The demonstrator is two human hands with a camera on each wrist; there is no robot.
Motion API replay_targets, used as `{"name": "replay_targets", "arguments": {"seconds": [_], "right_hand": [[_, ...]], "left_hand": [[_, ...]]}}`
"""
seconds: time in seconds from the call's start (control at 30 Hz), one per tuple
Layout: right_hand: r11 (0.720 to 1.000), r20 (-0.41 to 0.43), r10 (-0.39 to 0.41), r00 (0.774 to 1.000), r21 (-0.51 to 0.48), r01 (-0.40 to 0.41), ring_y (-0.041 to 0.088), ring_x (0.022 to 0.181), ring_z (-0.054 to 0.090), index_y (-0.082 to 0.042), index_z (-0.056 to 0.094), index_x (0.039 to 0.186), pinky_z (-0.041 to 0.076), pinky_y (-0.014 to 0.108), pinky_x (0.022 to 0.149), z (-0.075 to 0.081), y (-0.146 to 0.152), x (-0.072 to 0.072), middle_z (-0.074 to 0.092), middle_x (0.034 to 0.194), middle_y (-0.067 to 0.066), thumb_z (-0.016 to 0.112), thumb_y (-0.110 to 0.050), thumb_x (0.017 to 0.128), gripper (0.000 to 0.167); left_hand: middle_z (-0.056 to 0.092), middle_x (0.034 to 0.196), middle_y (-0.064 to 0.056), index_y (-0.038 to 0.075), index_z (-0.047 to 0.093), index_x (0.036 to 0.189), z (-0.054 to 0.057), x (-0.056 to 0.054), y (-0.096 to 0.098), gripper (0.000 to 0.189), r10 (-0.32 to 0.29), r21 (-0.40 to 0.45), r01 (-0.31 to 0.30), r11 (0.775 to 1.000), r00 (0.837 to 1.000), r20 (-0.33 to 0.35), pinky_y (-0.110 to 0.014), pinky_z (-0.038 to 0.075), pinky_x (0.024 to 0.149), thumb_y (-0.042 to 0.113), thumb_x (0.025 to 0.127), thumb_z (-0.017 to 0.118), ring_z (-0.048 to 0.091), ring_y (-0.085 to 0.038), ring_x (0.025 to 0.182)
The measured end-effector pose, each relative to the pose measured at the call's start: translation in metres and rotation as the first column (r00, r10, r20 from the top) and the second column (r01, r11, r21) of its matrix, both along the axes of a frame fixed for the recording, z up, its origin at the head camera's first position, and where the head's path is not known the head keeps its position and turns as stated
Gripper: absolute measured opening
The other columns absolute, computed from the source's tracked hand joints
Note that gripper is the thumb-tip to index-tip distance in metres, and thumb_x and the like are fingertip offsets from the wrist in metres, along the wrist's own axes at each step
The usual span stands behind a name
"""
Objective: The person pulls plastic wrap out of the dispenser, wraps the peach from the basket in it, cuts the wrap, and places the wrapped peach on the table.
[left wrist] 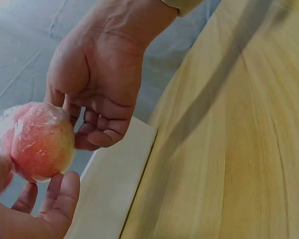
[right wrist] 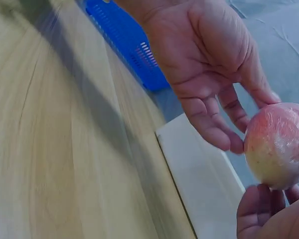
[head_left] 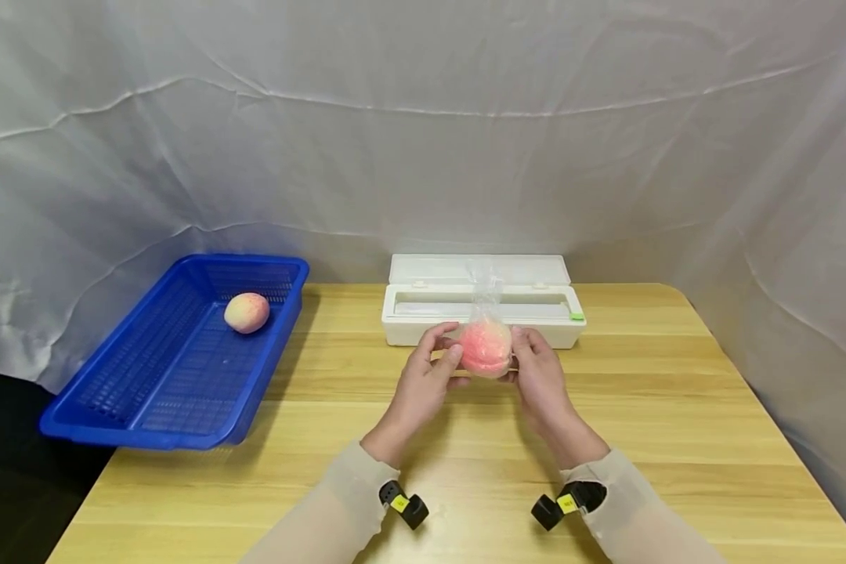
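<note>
A peach (head_left: 486, 347) in clear plastic wrap (head_left: 485, 286) is held between both hands above the wooden table, the loose film sticking up behind it. From the left, my left hand (head_left: 423, 385) grips the fruit, thumb on its near side. My right hand (head_left: 540, 387) holds the other side; its fingertips are partly hidden behind the peach in the head view. In the left wrist view, film creases shine on the peach (left wrist: 42, 142). Just behind the hands sits a long white box (head_left: 403, 332) with its lid (head_left: 479, 269) raised.
At left stands a blue plastic basket (head_left: 183, 392), overhanging the table edge, with another peach (head_left: 247, 312) inside. A small green tab (head_left: 576, 317) marks the white box's right front corner. Grey cloth (head_left: 423, 172) hangs behind the table (head_left: 677, 439).
</note>
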State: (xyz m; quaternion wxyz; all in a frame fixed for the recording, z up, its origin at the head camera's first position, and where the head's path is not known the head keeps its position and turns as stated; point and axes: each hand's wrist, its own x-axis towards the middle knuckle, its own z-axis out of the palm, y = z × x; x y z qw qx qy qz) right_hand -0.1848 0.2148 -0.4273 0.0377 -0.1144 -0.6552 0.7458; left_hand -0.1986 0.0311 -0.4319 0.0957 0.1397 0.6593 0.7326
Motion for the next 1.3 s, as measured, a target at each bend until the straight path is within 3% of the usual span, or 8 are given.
{"name": "replay_targets", "arguments": {"seconds": [0.17, 0.27, 0.37, 0.63, 0.83, 0.93, 1.07, 1.3], "right_hand": [[0.999, 0.020, 0.023, 1.000, -0.037, -0.022, 0.009, 0.075, 0.060, 0.000, 0.059, 0.116, 0.055, 0.023, 0.069, 0.000, 0.002, 0.003, 0.065, 0.088, -0.003, 0.042, -0.025, 0.116, 0.031], [0.997, 0.022, 0.025, 0.999, 0.071, -0.027, 0.010, 0.074, 0.060, 0.005, 0.062, 0.114, 0.056, 0.024, 0.069, 0.003, 0.003, 0.005, 0.063, 0.087, -0.001, 0.043, -0.018, 0.114, 0.030], [0.980, -0.011, 0.018, 1.000, 0.196, -0.015, 0.011, 0.076, 0.060, 0.007, 0.065, 0.111, 0.055, 0.025, 0.069, 0.008, 0.005, 0.008, 0.063, 0.086, -0.001, 0.049, -0.011, 0.111, 0.024], [0.950, -0.258, -0.084, 0.963, 0.271, 0.155, 0.010, 0.072, 0.060, 0.007, 0.068, 0.107, 0.054, 0.022, 0.066, 0.043, 0.026, 0.019, 0.065, 0.080, -0.001, 0.065, -0.013, 0.104, 0.020], [0.845, -0.259, -0.027, 0.966, 0.510, 0.161, 0.013, 0.076, 0.059, -0.004, 0.073, 0.106, 0.049, 0.020, 0.064, 0.056, 0.027, 0.020, 0.066, 0.085, -0.005, 0.072, -0.025, 0.101, 0.022], [0.868, -0.264, -0.063, 0.963, 0.461, 0.183, 0.014, 0.072, 0.059, 0.001, 0.073, 0.099, 0.052, 0.021, 0.064, 0.057, 0.026, 0.014, 0.063, 0.078, -0.004, 0.071, -0.022, 0.102, 0.023], [0.935, -0.252, -0.061, 0.966, 0.323, 0.143, 0.010, 0.073, 0.062, 0.007, 0.071, 0.102, 0.057, 0.024, 0.069, 0.057, 0.027, 0.007, 0.063, 0.079, -0.007, 0.070, -0.017, 0.103, 0.025], [0.973, -0.218, 0.022, 0.976, 0.230, 0.030, 0.007, 0.079, 0.068, 0.011, 0.069, 0.115, 0.059, 0.023, 0.073, 0.056, 0.038, 0.003, 0.070, 0.089, -0.004, 0.062, -0.019, 0.108, 0.032]], "left_hand": [[0.052, 0.137, -0.018, 0.005, 0.041, 0.157, 0.000, -0.001, -0.002, 0.063, -0.063, -0.005, 0.064, 0.998, 0.996, 0.062, -0.053, 0.060, 0.097, 0.030, 0.105, 0.067, 0.068, -0.018, 0.101], [0.056, 0.143, -0.024, 0.000, 0.042, 0.156, 0.000, 0.000, -0.003, 0.060, -0.188, 0.014, 0.188, 0.982, 0.978, 0.087, -0.052, 0.058, 0.101, 0.031, 0.108, 0.062, 0.070, -0.025, 0.111], [0.061, 0.140, -0.024, -0.002, 0.048, 0.152, 0.002, 0.002, -0.006, 0.052, -0.241, 0.009, 0.241, 0.970, 0.967, 0.084, -0.051, 0.058, 0.102, 0.026, 0.110, 0.059, 0.071, -0.024, 0.113], [0.064, 0.130, -0.013, 0.008, 0.059, 0.144, 0.008, 0.004, -0.016, 0.053, -0.085, -0.126, 0.092, 0.988, 0.995, 0.060, -0.029, 0.057, 0.091, 0.028, 0.098, 0.075, 0.067, -0.018, 0.108], [0.061, 0.135, -0.014, 0.007, 0.056, 0.145, 0.005, 0.003, -0.017, 0.054, -0.077, -0.172, 0.085, 0.981, 0.996, 0.053, -0.031, 0.058, 0.095, 0.024, 0.097, 0.076, 0.067, -0.024, 0.119], [0.060, 0.136, -0.013, 0.008, 0.055, 0.145, 0.002, 0.004, -0.018, 0.058, -0.061, -0.214, 0.070, 0.974, 0.997, 0.045, -0.031, 0.058, 0.094, 0.027, 0.096, 0.079, 0.066, -0.024, 0.118], [0.060, 0.136, -0.009, 0.012, 0.055, 0.144, 0.000, 0.006, -0.019, 0.062, -0.039, -0.278, 0.043, 0.959, 0.999, 0.020, -0.035, 0.058, 0.094, 0.033, 0.092, 0.083, 0.064, -0.023, 0.116], [0.055, 0.142, -0.008, 0.016, 0.051, 0.144, -0.003, 0.008, -0.022, 0.072, -0.006, -0.299, 0.002, 0.954, 1.000, -0.015, -0.037, 0.060, 0.092, 0.036, 0.086, 0.089, 0.065, -0.024, 0.116]]}}
